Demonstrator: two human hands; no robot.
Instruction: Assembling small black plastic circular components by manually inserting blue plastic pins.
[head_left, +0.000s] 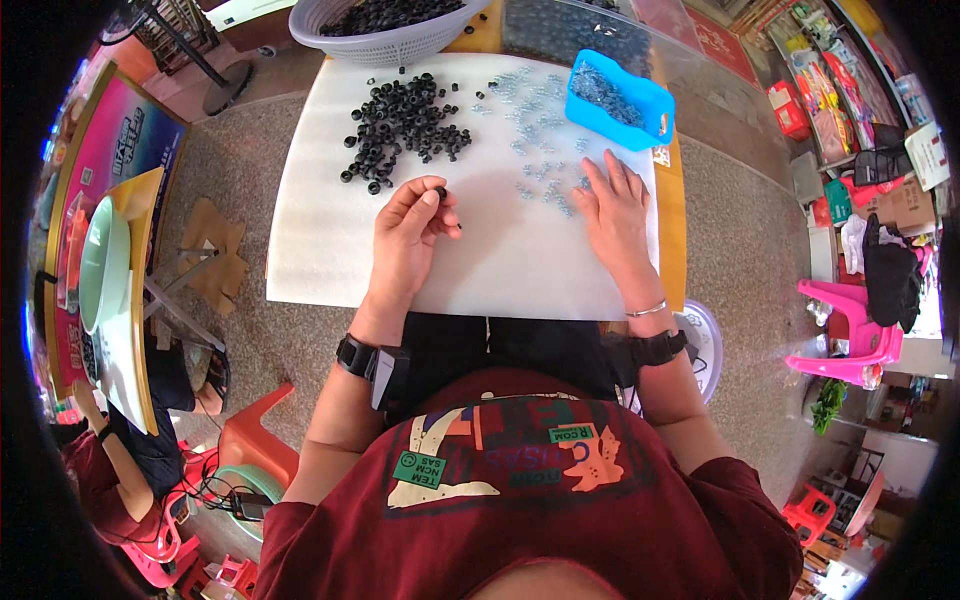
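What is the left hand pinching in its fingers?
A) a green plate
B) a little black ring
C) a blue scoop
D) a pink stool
B: the left hand pinches one small black ring between thumb and fingertips, just below the pile of black rings on the white sheet; the right hand lies flat on the sheet.

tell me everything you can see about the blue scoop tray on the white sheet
The blue scoop tray looks like bright, glossy plastic, box-shaped with raised walls and one lower, open side facing the upper left. It sits tilted at the far right corner of the white foam sheet, partly over the edge. Inside lies a heap of small silvery metal parts, and more of the same are scattered on the sheet beside it. Neither hand touches it; the right hand lies flat just below it, nearest to it.
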